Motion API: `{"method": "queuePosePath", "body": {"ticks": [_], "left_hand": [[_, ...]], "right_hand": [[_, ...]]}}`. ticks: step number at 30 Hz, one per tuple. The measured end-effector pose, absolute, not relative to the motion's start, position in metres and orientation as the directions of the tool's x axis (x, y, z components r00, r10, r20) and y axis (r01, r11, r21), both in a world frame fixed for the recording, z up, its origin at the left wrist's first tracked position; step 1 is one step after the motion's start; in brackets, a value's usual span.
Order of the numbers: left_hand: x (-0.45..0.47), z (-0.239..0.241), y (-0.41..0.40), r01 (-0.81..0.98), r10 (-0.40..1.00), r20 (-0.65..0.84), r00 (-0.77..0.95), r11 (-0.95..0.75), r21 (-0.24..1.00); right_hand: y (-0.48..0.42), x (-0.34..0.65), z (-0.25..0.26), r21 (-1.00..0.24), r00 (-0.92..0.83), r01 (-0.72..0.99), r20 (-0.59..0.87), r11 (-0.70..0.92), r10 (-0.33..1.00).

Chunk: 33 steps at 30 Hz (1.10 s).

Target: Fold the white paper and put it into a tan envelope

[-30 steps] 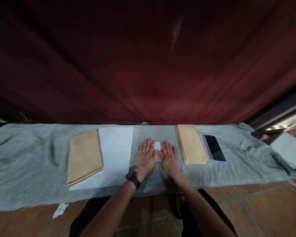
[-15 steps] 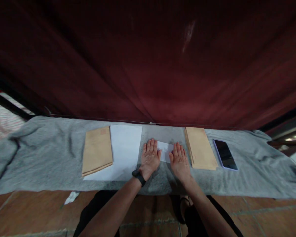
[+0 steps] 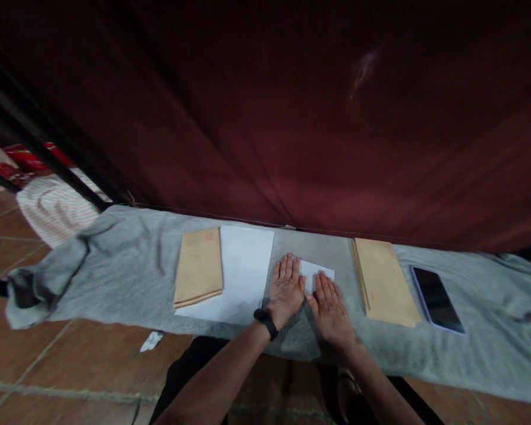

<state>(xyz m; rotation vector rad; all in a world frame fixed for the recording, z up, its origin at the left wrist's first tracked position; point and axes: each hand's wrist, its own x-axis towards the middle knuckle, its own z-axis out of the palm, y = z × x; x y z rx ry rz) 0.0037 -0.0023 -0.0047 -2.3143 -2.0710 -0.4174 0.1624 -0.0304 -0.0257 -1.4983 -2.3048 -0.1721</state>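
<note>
A small folded white paper [image 3: 311, 270] lies on the grey cloth, partly covered by both hands. My left hand [image 3: 287, 289] rests flat on its left side, fingers stretched out, with a dark band on the wrist. Pressed flat over its lower right part is my right hand [image 3: 331, 304], fingers extended and the thumb near the left thumb. Neither hand grips anything. To the left, a white sheet stack [image 3: 246, 268] lies partly under brown envelopes [image 3: 199, 265]. Another pile of brown envelopes [image 3: 387, 283] sits right of my right hand.
A phone [image 3: 438, 298] in a purple case lies at the right on the grey cloth [image 3: 128, 277]. A dark red curtain [image 3: 265, 118] hangs along the back edge. On the tiled floor is a crumpled white scrap [image 3: 151, 340]. Striped fabric [image 3: 55, 206] shows at left.
The view has shifted left and tilted, so things appear farther right. My right hand has moved closer to my left and now covers more of the small paper's lower part.
</note>
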Motion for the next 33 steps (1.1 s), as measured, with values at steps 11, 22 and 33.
{"method": "queuePosePath", "body": {"ticks": [11,22,33], "left_hand": [[-0.002,0.003,-0.004,0.986,0.984,0.176,-0.001,-0.029,0.166],[0.019,0.007,-0.023,0.887,0.888,0.295,0.353,-0.418,0.195],[-0.003,-0.002,-0.018,0.950,0.943,0.232,0.240,-0.277,0.144]], "right_hand": [[-0.026,0.186,-0.040,-0.062,-0.300,0.934,0.397,0.352,0.867],[-0.029,0.177,-0.019,-0.078,-0.242,0.958,0.293,0.276,0.925],[-0.029,0.185,-0.010,-0.156,-0.173,0.962,0.291,0.225,0.941]]}}
